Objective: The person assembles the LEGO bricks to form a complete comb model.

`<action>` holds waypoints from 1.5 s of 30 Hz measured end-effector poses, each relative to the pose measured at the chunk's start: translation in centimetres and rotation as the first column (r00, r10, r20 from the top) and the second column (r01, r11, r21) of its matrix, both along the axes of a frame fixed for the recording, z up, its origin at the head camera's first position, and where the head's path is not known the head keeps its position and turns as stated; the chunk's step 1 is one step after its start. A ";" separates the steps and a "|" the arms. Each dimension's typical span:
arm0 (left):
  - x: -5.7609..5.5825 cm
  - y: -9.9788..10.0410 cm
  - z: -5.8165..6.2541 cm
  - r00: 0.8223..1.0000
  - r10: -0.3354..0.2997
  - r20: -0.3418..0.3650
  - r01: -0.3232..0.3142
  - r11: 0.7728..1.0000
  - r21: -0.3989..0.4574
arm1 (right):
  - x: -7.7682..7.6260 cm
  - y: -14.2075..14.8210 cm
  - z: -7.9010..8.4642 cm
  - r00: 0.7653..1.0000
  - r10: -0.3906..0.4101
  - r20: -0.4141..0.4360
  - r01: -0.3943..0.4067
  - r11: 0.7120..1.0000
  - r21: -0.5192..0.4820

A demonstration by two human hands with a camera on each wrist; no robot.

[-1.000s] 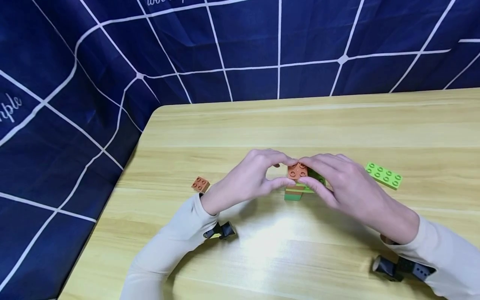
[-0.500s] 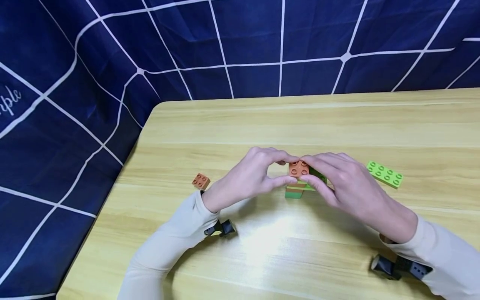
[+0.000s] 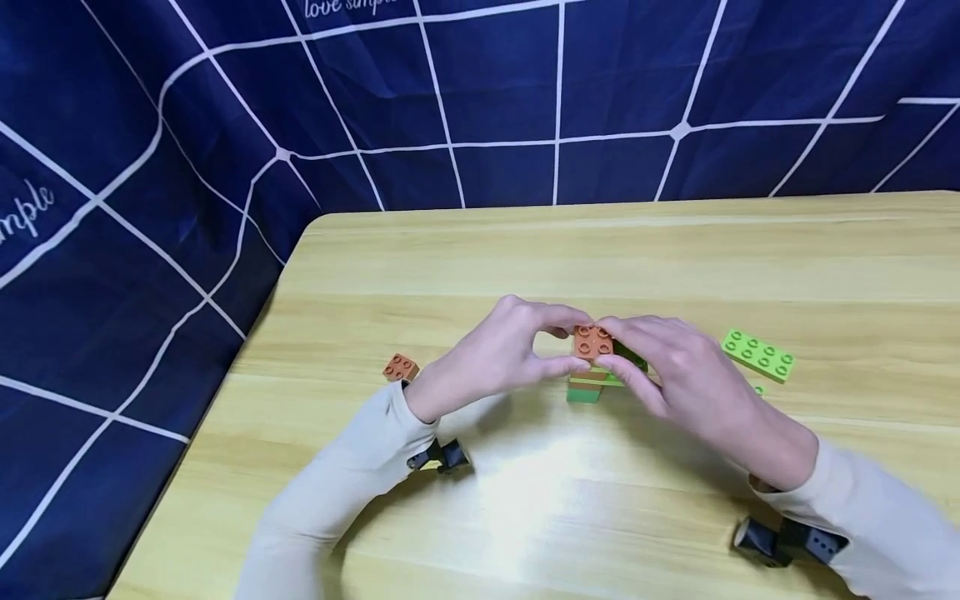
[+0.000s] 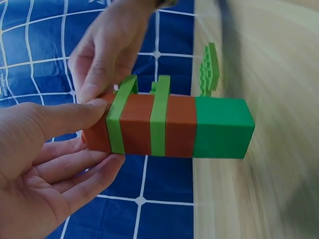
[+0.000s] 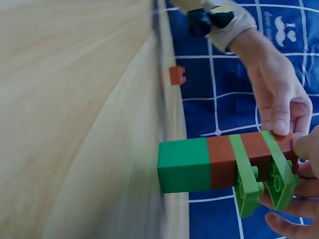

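A narrow upright tower of toy building bricks stands on the table, with a dark green brick (image 4: 224,128) at its base. Above that, reddish-brown bricks alternate with two light green plates (image 5: 242,177) that jut out to the right-hand side. The top brown brick (image 3: 593,342) shows its studs in the head view. From the left, my left hand (image 3: 517,350) pinches this top brick, thumb on the near side and fingers on the far side. My right hand (image 3: 686,367) grips the same brick from the right, fingertips close to those of the left.
A loose brown brick (image 3: 401,367) lies left, by the left forearm. To the right is a light green studded plate (image 3: 757,356); another light green piece (image 3: 760,390) peeks out beside the right wrist. A dark blue curtain (image 3: 495,92) hangs behind the wooden table (image 3: 420,258).
Both hands keep their hold on the top brick, and the tower stays put. The head view shifts slightly, and a bit of light green piece now shows by the right wrist.
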State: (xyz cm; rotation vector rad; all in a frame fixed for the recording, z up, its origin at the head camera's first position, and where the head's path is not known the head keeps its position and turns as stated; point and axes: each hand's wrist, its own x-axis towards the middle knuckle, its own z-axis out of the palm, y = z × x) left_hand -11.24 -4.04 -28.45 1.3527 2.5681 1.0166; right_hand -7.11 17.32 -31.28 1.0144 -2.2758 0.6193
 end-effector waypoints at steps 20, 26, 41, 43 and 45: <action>0.0 1.5 -0.7 0.998 -0.047 -0.042 0.044 0.997 -0.057 | 0.7 6.9 -0.4 0.921 -0.229 0.314 0.186 0.969 0.162; -0.1 1.2 -0.9 0.999 -0.039 -0.013 0.039 0.998 -0.042 | 1.1 10.1 -2.9 0.916 -0.301 0.267 0.209 0.923 0.324; -0.3 0.9 -1.0 0.999 -0.030 -0.033 0.029 0.998 -0.054 | 1.0 12.0 -5.3 0.965 -0.230 0.126 0.192 0.947 0.258; -0.4 0.8 -1.0 0.999 -0.030 -0.032 0.029 0.998 -0.054 | 1.0 12.0 -5.4 0.963 -0.234 0.133 0.194 0.946 0.260; -0.4 0.8 -1.0 0.999 -0.030 -0.032 0.028 0.998 -0.052 | 1.0 12.0 -5.5 0.963 -0.234 0.134 0.194 0.946 0.259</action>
